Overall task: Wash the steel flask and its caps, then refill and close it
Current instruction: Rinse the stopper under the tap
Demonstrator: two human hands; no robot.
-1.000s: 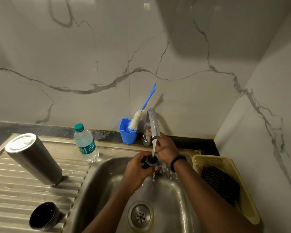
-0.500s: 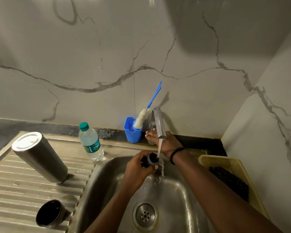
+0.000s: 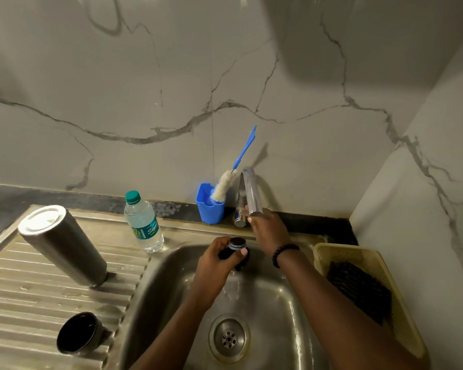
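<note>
While the left hand [image 3: 219, 259] grips the small black stopper cap [image 3: 237, 247] over the sink [image 3: 284, 295], just below and left of the tap [image 3: 251, 193], the right hand [image 3: 267, 231] reaches behind that spout, its grasp hidden.

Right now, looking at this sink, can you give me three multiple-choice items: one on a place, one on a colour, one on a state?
1. Where does the flask stand?
A. on the draining board
B. in the basin
C. in the basket

2. What colour is the brush holder?
A. red
B. blue
C. yellow

3. What does the left hand do?
A. rests flat on the rim
B. grips the bottle
C. holds the dark cap

Answers:
1 A, the flask stands mouth down on the ribbed board, left of the basin.
2 B, the holder by the tap is blue.
3 C, its fingers curl round the cap over the basin.
</note>
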